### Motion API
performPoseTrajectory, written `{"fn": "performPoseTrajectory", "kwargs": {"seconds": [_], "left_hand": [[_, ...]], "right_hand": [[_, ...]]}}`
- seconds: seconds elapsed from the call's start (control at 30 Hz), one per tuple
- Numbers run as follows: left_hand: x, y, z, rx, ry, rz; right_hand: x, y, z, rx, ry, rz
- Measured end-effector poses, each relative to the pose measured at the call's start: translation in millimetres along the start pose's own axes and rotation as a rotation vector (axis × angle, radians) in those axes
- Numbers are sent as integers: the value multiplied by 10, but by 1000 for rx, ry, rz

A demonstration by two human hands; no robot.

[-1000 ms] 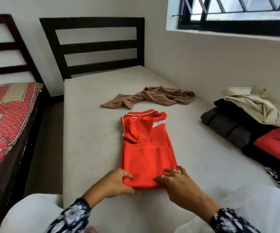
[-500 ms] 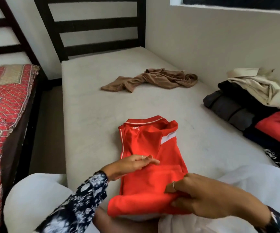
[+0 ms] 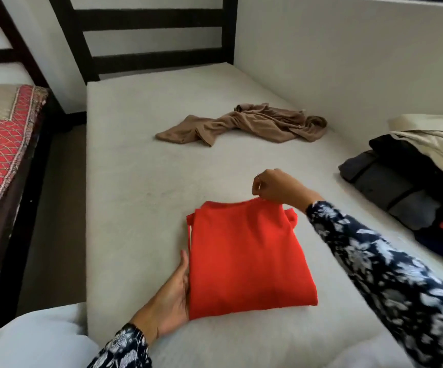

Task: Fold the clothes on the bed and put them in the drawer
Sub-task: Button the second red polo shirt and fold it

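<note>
Fingers: right hand (image 3: 276, 188) pinches red shirt (image 3: 247, 256) far edge; left hand (image 3: 172, 296) flat against its side
Risk: lifting one-handed could unfold it

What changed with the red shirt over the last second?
The red shirt got folded in half, near end over the collar, hiding it. The right hand now pinches its far edge; the left hand lies flat against its left side. The brown garment stays crumpled.
</note>
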State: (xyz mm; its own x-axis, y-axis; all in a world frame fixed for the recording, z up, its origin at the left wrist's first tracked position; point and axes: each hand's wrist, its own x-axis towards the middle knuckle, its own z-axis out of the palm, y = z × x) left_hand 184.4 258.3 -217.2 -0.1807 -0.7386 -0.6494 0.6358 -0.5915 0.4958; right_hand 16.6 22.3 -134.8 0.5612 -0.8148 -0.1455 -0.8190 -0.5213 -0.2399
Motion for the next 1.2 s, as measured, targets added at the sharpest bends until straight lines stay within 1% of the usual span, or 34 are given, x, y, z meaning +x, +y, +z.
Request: {"fn": "performPoseTrajectory", "kwargs": {"seconds": [0.07, 0.1, 0.13, 0.2, 0.23, 0.27, 0.33, 0.37, 0.43, 0.5, 0.57, 0.67, 0.77, 0.87, 1.0, 1.07, 1.13, 1.2], "left_hand": [[20, 0, 42, 64, -17, 10], [29, -2, 20, 97, -5, 12], [42, 0, -12, 119, 7, 19], [66, 31, -1, 138, 29, 38], [86, 36, 8, 139, 48, 37], [101, 36, 17, 133, 66, 38], [141, 2, 20, 144, 110, 45], [160, -17, 19, 154, 133, 45], [177, -26, 48, 177, 187, 30], [174, -9, 114, 193, 225, 1], [148, 61, 184, 207, 254, -31], [14, 235, 313, 246, 283, 9], [-161, 407, 434, 307, 255, 99], [-394, 579, 564, 384, 197, 206], [-660, 758, 711, 362, 156, 306], [-727, 782, 780, 368, 143, 318], [-743, 779, 834, 373, 146, 327], [-707, 743, 890, 383, 142, 313]], "right_hand": [[76, 11, 329, -20, 18, 106], [22, -24, 457, -37, 61, 120], [-79, -90, 573, -61, 154, 95], [-453, -227, 773, -126, 425, -37], [-686, -283, 886, -142, 531, -124], [-931, -319, 1008, -155, 583, -215], [-1382, -329, 1279, -202, 507, -365], [-1524, -318, 1394, -249, 433, -401], [-1618, -298, 1574, -331, 305, -387], [-1577, -308, 1637, -349, 283, -333], [-1482, -352, 1647, -351, 314, -318], [-1422, -416, 1526, -297, 325, -337], [-1428, -480, 1230, -157, 237, -202], [-1439, -477, 856, -35, 242, -27], [-1553, -370, 182, 324, 283, 80], [-1640, -256, -162, 520, 218, 179], [-1761, -114, -431, 817, 140, 314], [-1996, 25, -639, 1063, 131, 444]]}}
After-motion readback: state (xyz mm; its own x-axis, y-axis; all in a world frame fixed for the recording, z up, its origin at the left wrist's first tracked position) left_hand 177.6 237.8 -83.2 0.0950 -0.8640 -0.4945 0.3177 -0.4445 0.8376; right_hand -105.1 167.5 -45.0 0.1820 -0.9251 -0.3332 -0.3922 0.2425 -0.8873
